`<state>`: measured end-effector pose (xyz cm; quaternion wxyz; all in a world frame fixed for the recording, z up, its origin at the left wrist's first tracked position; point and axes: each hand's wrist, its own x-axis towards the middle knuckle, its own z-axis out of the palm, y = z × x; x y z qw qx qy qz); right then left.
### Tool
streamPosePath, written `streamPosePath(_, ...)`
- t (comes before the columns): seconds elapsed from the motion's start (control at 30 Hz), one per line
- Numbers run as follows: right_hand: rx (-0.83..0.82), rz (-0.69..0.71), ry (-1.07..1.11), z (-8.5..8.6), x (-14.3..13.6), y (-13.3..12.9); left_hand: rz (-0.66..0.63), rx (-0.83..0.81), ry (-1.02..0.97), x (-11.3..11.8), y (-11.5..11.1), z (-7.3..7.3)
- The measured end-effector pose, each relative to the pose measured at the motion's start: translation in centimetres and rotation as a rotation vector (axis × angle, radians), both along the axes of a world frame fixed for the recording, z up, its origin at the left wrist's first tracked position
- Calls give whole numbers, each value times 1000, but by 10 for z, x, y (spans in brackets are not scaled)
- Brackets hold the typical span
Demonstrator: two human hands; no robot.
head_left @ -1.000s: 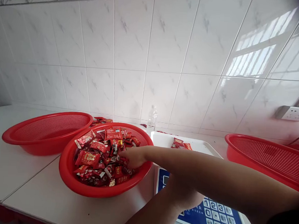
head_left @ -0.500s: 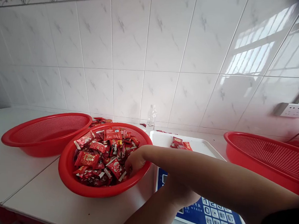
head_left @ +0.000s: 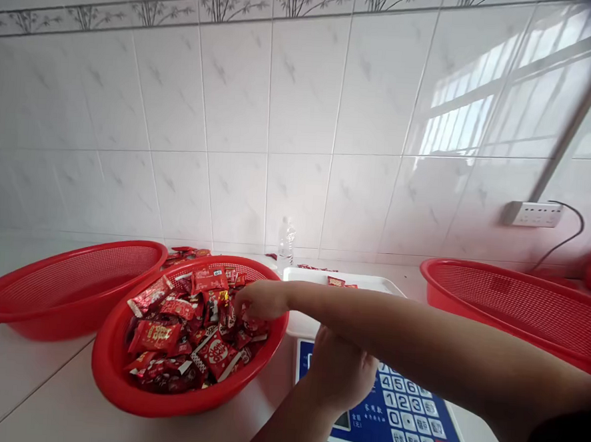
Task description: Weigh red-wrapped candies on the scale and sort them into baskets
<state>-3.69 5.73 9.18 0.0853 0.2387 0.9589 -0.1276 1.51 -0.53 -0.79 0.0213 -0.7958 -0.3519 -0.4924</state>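
Observation:
A red mesh basket [head_left: 110, 376] in front of me is heaped with red-wrapped candies [head_left: 183, 327]. My right hand [head_left: 259, 299] reaches across into it from the right, fingers curled down and pinching a candy near the top right of the pile. My left hand [head_left: 339, 374] hovers under that forearm, over the display end of a scale's blue keypad [head_left: 408, 418]. Its fingers are curled and turned away, so what it holds is hidden. The scale's white pan [head_left: 372, 284] carries a couple of candies [head_left: 339, 282].
An empty red mesh basket [head_left: 45, 292] sits at the left, another [head_left: 510, 307] at the right. A small clear bottle [head_left: 287, 239] stands against the tiled wall. A wall socket [head_left: 531, 213] with a cable is at the right. The counter is white.
My right hand has drawn out of the lower right of the pile and now sits higher, toward the back. My left hand has lifted slightly over the scale. The view has shifted right.

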Motion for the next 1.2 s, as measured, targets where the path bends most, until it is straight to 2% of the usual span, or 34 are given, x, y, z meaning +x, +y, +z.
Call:
streamPosePath(0.13, 17, -208, 188, 29, 44, 23, 29, 145, -27, -1, 4, 3)
streamPosePath(0.23, 40, -376, 247, 37, 94, 44, -4, 147, -53, -1, 6, 3)
streamPosePath(0.4, 51, -587, 197, 26, 183, 61, -17, 83, -69, -2, 4, 6)
streamPosePath(0.53, -25, -663, 154, 9, 229, 59, 39, 52, -63, -5, 4, 9)
streamPosePath(0.7, -39, -660, 128, -6, 246, 41, 119, 37, -119, -10, 8, 11)
streamPosePath(0.93, 35, -590, 124, -24, 244, 15, 95, 2, -161, -11, 8, 13)
streamPosePath(1.2, 110, -528, 173, -32, 234, 25, 87, 4, -131, -10, 9, 9)
